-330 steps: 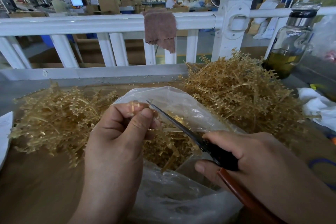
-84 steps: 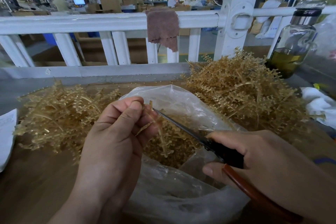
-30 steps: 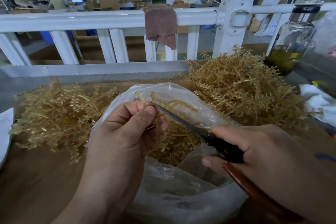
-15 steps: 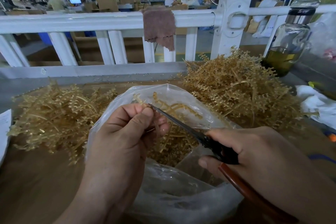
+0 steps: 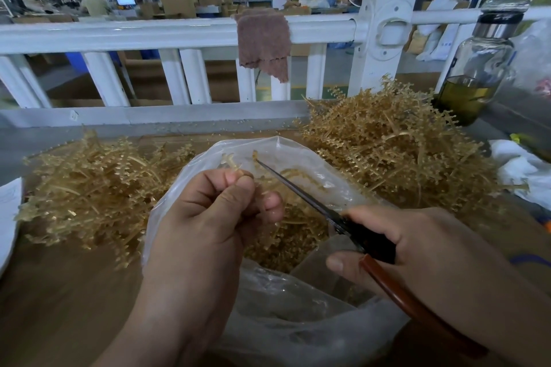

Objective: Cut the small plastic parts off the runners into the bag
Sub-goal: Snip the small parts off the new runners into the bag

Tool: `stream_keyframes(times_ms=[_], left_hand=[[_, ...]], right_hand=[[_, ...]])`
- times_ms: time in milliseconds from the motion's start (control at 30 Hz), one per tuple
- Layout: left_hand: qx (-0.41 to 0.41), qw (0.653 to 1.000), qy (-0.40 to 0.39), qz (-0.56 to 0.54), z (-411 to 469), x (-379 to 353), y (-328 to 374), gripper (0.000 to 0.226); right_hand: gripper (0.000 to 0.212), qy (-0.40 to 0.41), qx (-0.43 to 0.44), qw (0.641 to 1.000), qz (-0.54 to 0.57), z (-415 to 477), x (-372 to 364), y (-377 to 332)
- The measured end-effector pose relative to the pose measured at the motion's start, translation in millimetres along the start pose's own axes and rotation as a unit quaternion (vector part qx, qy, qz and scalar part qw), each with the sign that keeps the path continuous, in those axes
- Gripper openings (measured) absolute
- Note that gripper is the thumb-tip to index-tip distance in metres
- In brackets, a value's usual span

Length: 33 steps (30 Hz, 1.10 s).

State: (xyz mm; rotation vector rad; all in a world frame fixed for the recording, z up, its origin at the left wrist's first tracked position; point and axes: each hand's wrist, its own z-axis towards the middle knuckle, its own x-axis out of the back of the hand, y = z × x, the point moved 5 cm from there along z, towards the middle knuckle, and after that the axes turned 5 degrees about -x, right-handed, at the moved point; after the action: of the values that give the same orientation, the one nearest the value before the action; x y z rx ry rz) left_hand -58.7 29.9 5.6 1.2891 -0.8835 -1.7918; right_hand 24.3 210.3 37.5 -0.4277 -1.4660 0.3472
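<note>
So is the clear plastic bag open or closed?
Open. The clear plastic bag gapes at the mouth, with small tan plastic parts heaped inside.

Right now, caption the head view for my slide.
Left hand pinches a runner over the open bag while right hand holds scissors to it.

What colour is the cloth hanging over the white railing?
Dull pinkish brown cloth, head view.

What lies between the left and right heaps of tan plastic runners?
The head view shows the open clear plastic bag of cut tan parts, with the left hand pinching a tan runner and the right hand's dark-bladed scissors above it.
</note>
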Motion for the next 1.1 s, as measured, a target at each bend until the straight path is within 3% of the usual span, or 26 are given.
stream_keyframes(times_ms=[467, 1100], left_hand=[[-0.022, 0.999, 0.036, 0.017, 3, 8, 5, 0.015], [-0.079, 0.996, 0.032, 0.038, -2, 5, 8, 0.013]], right_hand=[[0.076, -0.036, 0.012, 0.998, -0.043, -2, 0, -1], [0.053, 0.019, 0.069, 0.997, -0.037, -4, 2, -3]])
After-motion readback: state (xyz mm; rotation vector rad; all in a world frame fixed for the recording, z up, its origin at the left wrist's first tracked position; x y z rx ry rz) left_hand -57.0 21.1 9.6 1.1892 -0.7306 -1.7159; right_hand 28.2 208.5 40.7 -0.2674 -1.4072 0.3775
